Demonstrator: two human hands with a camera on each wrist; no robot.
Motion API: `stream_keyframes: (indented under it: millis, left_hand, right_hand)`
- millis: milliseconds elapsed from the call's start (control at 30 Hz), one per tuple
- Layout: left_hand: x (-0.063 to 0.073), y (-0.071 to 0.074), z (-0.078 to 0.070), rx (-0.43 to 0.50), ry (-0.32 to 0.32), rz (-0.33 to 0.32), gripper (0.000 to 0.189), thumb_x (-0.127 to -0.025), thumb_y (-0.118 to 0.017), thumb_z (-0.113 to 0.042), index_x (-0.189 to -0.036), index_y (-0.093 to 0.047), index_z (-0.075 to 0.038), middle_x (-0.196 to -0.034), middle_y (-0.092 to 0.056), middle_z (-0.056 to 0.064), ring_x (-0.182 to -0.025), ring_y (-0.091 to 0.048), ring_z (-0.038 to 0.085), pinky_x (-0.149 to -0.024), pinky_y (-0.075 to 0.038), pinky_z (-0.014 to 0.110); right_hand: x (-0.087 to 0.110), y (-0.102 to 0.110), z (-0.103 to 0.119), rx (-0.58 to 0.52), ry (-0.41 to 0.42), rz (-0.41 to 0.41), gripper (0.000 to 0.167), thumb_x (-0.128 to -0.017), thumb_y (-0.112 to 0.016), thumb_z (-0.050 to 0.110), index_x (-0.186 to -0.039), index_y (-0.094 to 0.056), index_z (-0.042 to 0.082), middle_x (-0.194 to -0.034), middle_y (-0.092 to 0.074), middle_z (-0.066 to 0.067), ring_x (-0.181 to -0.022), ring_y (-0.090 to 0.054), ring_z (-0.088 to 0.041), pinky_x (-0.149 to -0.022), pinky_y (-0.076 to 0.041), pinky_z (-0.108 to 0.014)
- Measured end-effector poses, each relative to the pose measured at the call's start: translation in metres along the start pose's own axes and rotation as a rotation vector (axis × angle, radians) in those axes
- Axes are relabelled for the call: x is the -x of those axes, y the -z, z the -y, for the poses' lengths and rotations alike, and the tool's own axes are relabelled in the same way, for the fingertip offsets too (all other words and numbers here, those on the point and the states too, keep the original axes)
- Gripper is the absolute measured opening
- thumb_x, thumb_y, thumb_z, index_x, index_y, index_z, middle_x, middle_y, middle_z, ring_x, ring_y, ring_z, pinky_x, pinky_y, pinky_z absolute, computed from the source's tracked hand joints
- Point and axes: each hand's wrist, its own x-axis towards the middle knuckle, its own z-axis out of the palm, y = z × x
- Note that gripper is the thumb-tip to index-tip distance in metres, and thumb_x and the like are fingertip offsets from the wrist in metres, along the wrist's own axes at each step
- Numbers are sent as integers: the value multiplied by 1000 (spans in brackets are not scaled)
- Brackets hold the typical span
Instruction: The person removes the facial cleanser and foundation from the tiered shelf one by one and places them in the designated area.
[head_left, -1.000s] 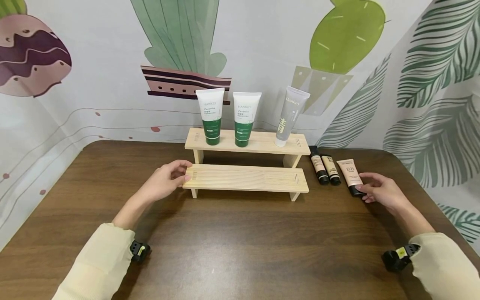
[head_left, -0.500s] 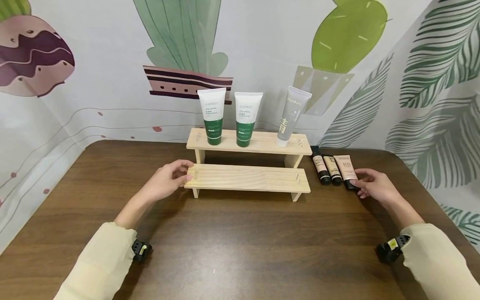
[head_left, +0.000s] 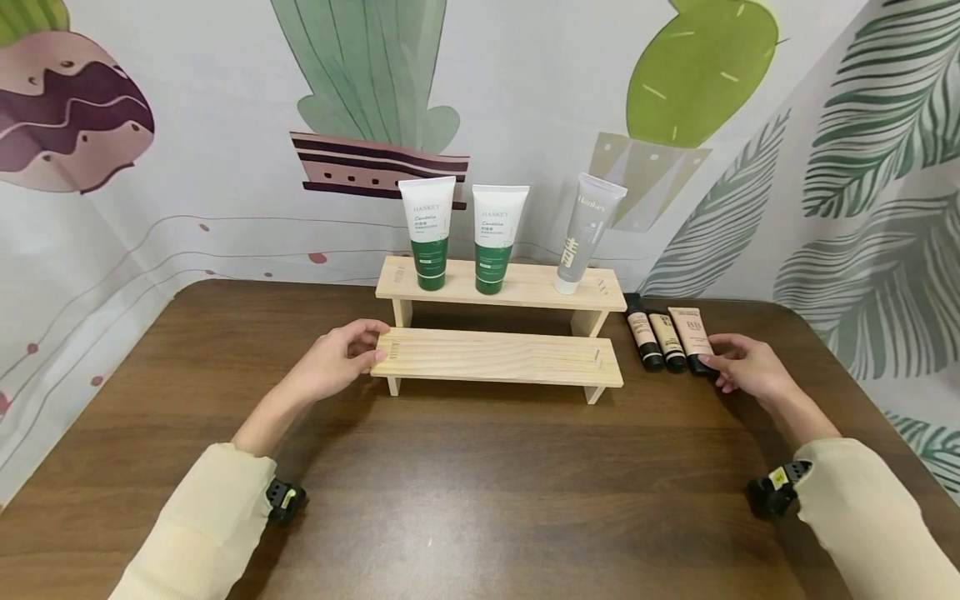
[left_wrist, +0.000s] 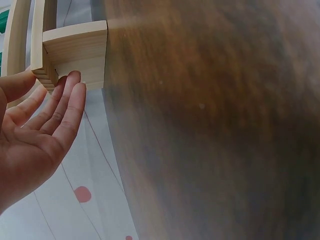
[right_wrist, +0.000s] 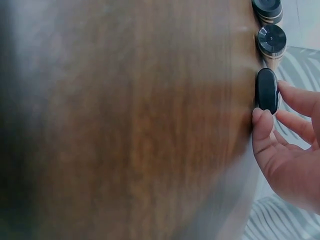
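Tube marked BB (head_left: 690,327) lies capped (can't see inside) just beside two slimmer tubes (head_left: 666,333), right fingers (right_wrist: 263,137) pinching its black cap (right_wrist: 266,90); left fingers (left_wrist: 71,112) pinch the lower shelf (head_left: 495,354) by its left end, loads of worktop (head_left: 480,483) out front.

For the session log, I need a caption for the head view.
Left hand grips the lower wooden shelf while the right hand holds the BB tube beside two slimmer containers.
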Motion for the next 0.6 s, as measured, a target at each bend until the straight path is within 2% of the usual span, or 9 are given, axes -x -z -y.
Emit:
stream_keyframes:
  millis: [433,600]
  left_hand:
    - [0,-1,1,13,-7,0,28,-88,-57,-3,-115,-53,2,-97,-61,17,-80,-58,21,-66,-46,29]
    - [0,-1,0,6,-1,-1,29,-88,-57,-3,-116,-53,1,-97,-61,17,-81,-58,22,-67,-46,30]
  right_hand:
    - [0,0,-3,-59,8,-4,47,-91,-54,11,-125,-35,-17,-70,-54,-6,-53,-54,-10,-49,-50,-28]
    - [2,1,-4,-111,-23,-15,49,-91,-57,14,-124,-36,-14,-70,-54,-5,-53,-55,-12,-50,-50,-28]
